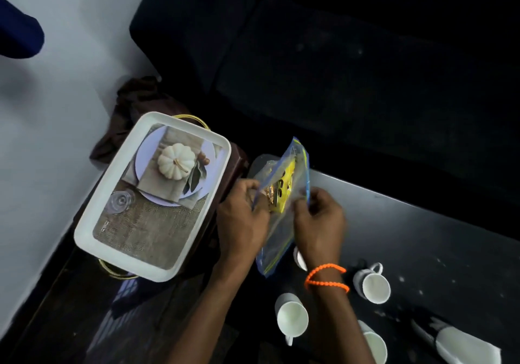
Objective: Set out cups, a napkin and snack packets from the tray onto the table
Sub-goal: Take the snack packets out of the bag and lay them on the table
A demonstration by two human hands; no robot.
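Three white cups (292,318) stood nearest on dark table (436,237), napkin (467,344) at right. Clear zip bag (284,208) with yellow snack packet (285,187) gripped by left hand (242,223) and right hand (320,223). White tray (84,234) left, farther.

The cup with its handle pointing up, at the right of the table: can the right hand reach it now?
Probably not at once: the right hand and the left hand both grip the plastic bag. The cup stands close by with nothing between.
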